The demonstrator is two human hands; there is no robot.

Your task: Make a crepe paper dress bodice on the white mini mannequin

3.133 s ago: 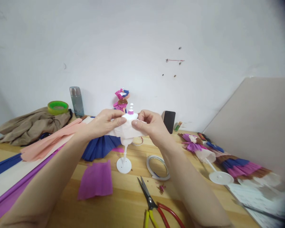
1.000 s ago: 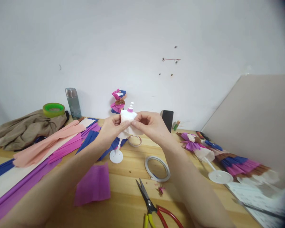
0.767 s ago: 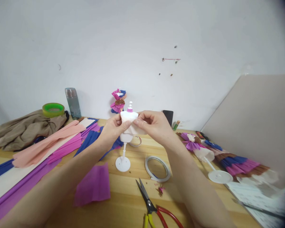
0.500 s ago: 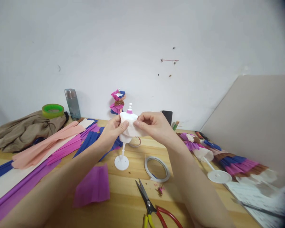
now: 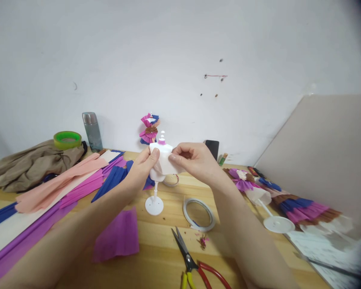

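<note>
A small white dress form (image 5: 161, 147) on a round-based stand (image 5: 154, 205) is between my hands, with a pink band at its neck. White paper (image 5: 166, 163) lies across its chest. My left hand (image 5: 144, 164) grips the form's left side, thumb pressed on the paper at the front. With thumb and fingers pinched, my right hand (image 5: 194, 158) holds the paper's right edge. Below them on the table are a roll of double-sided tape (image 5: 199, 214) and scissors (image 5: 189, 259) with red and yellow handles. A purple paper piece (image 5: 117, 237) lies under my left forearm.
Strips of crepe paper (image 5: 63, 180) and a brown cloth (image 5: 33, 164) spread over the left. A green tape roll (image 5: 67, 140) and a flask (image 5: 92, 132) stand behind. Dressed dress forms (image 5: 149, 130) are at the back and lying on the right (image 5: 307, 208).
The dress form has shifted and tilted slightly to the left. My left hand has moved left with it, and the paper's right edge now stands out more from the form.
</note>
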